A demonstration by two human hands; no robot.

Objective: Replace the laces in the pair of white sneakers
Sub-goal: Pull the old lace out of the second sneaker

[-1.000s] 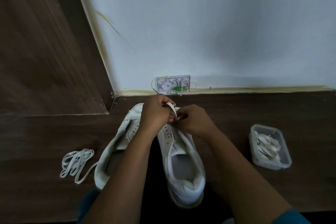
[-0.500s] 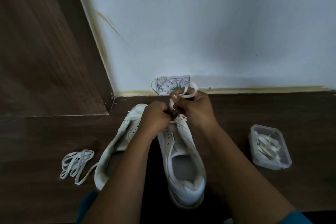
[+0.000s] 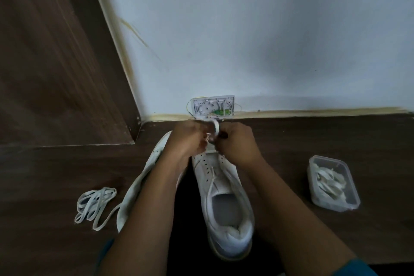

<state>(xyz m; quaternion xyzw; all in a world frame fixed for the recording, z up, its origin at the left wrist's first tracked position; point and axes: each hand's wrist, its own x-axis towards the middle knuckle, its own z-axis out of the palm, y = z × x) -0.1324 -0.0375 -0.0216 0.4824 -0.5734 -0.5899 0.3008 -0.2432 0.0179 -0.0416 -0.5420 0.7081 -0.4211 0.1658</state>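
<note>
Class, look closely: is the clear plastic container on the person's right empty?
No, the plastic container holds a bundle of white laces.

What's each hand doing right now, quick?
Left hand: closed, pinching the white lace by the sneaker.
Right hand: closed, gripping the same lace.

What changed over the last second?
The right hand, which had pulled the lace up toward the wall half a second ago, has dropped back beside the left hand; both still pinch it. The two sneakers, loose lace bundle and container stayed put.
</note>
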